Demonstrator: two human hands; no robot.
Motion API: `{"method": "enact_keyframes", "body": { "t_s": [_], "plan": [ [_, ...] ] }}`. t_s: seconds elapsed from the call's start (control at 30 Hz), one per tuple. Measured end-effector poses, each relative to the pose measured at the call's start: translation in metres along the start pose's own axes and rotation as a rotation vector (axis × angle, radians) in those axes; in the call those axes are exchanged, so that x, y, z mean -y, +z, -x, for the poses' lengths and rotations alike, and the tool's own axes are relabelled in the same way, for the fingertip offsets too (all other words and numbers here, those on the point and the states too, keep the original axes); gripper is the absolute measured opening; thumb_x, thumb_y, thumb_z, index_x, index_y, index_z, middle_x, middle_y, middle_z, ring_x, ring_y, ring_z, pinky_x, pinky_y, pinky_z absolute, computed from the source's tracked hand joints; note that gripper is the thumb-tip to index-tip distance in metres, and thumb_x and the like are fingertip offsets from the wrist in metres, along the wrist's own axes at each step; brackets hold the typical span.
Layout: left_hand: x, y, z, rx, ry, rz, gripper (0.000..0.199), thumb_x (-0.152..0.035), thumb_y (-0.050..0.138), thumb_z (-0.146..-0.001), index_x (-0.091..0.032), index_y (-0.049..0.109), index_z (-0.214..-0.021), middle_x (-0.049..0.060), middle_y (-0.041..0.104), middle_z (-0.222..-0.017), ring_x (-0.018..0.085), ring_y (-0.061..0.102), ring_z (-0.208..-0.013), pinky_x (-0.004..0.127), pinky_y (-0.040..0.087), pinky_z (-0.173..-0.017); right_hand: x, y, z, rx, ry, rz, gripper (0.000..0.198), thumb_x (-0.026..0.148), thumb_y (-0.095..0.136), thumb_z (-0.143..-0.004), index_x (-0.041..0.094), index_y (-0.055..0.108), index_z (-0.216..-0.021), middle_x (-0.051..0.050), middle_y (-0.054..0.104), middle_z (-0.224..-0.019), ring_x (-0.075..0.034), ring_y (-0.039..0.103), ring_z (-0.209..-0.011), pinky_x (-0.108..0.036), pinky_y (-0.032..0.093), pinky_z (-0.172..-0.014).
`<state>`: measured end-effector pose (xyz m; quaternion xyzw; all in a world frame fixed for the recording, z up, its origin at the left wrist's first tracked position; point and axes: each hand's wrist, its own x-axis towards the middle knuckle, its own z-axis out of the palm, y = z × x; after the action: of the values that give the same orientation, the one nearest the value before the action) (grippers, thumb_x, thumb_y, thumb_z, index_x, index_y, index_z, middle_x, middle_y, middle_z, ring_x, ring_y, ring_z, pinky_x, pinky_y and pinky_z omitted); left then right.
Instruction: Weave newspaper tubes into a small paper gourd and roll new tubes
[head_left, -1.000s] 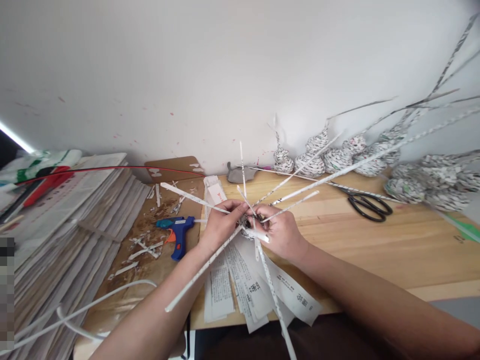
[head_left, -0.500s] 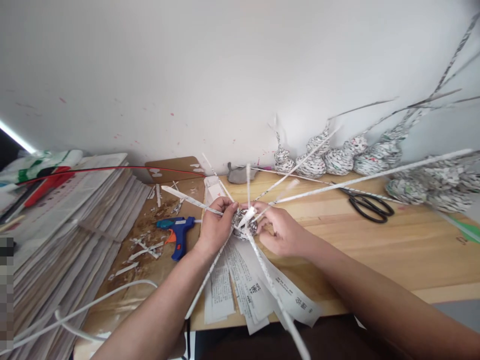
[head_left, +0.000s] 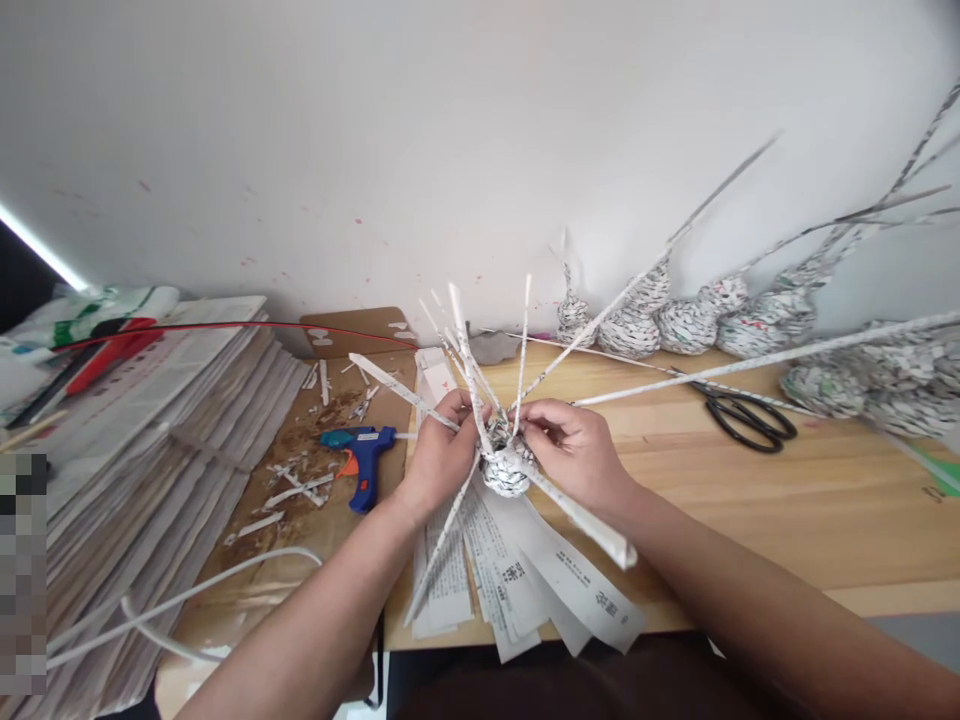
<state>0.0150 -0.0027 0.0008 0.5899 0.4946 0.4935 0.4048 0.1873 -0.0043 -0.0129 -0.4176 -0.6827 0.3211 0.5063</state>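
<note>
Between my hands is a small round woven paper piece [head_left: 508, 474] of rolled newsprint, with several paper rods [head_left: 465, 360] sticking out of it in all directions. My left hand [head_left: 450, 447] is closed on the left side of the weave, thumb near the base of the rods. From the right, my right hand [head_left: 571, 440] pinches at the rim beside a rod, its fingertips partly hidden. One long rod [head_left: 720, 367] stretches away to the right behind that hand. Printed paper strips [head_left: 517, 575] lie fanned out on the table below the weave.
A blue glue gun [head_left: 367, 465] lies on the left beside paper scraps [head_left: 296, 485], near a tall newspaper stack [head_left: 187, 450]. Black scissors [head_left: 750, 420] rest at right. Several finished-looking woven gourd shapes [head_left: 688, 325] stand along the wall. A white cable [head_left: 225, 590] curves at lower left.
The woven piece has tipped, so its rounded side now faces me and more rods point upward. My right hand has shifted slightly right and up along the rim.
</note>
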Motion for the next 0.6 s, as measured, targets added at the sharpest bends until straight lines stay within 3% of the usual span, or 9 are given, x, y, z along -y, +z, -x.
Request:
{"method": "enact_keyframes", "body": {
  "t_s": [0.17, 0.3, 0.43, 0.6],
  "plan": [
    [-0.002, -0.003, 0.0, 0.091, -0.105, 0.163, 0.022, -0.038, 0.066, -0.079, -0.017, 0.061, -0.086, 0.0, 0.064, -0.068, 0.013, 0.055, -0.057, 0.023, 0.041, -0.056, 0.0, -0.001, 0.0, -0.004, -0.029, 0.021, 0.02, 0.013, 0.054, -0.081, 0.02, 0.072, -0.089, -0.005, 0.075, -0.088, -0.017, 0.07, -0.077, -0.028, 0.055, -0.07],
    [-0.002, -0.009, -0.001, 0.147, -0.159, 0.202, 0.029, -0.037, 0.076, -0.071, -0.016, 0.064, -0.087, 0.004, 0.07, -0.074, 0.015, 0.062, -0.061, 0.025, 0.045, -0.058, -0.001, -0.001, 0.0, 0.0, -0.045, 0.083, 0.021, 0.012, 0.055, -0.079, 0.02, 0.072, -0.09, -0.005, 0.074, -0.088, -0.017, 0.069, -0.074, -0.026, 0.054, -0.067],
    [-0.003, -0.01, -0.002, 0.116, -0.164, 0.157, 0.027, -0.036, 0.078, -0.067, -0.015, 0.068, -0.081, 0.004, 0.071, -0.071, 0.017, 0.065, -0.063, 0.027, 0.05, -0.062, -0.001, 0.001, 0.001, -0.016, -0.029, 0.087, 0.019, 0.014, 0.057, -0.079, 0.02, 0.071, -0.09, -0.004, 0.074, -0.086, -0.017, 0.069, -0.071, -0.027, 0.055, -0.066],
    [-0.007, -0.006, 0.0, -0.019, -0.088, 0.045, 0.019, -0.029, 0.077, -0.068, -0.015, 0.069, -0.078, 0.004, 0.072, -0.07, 0.019, 0.067, -0.065, 0.027, 0.052, -0.062, 0.004, 0.002, 0.002, 0.028, 0.053, 0.032, 0.014, 0.019, 0.058, -0.081, 0.018, 0.068, -0.09, -0.007, 0.074, -0.087, -0.017, 0.069, -0.073, -0.024, 0.053, -0.059]
  ]
}}
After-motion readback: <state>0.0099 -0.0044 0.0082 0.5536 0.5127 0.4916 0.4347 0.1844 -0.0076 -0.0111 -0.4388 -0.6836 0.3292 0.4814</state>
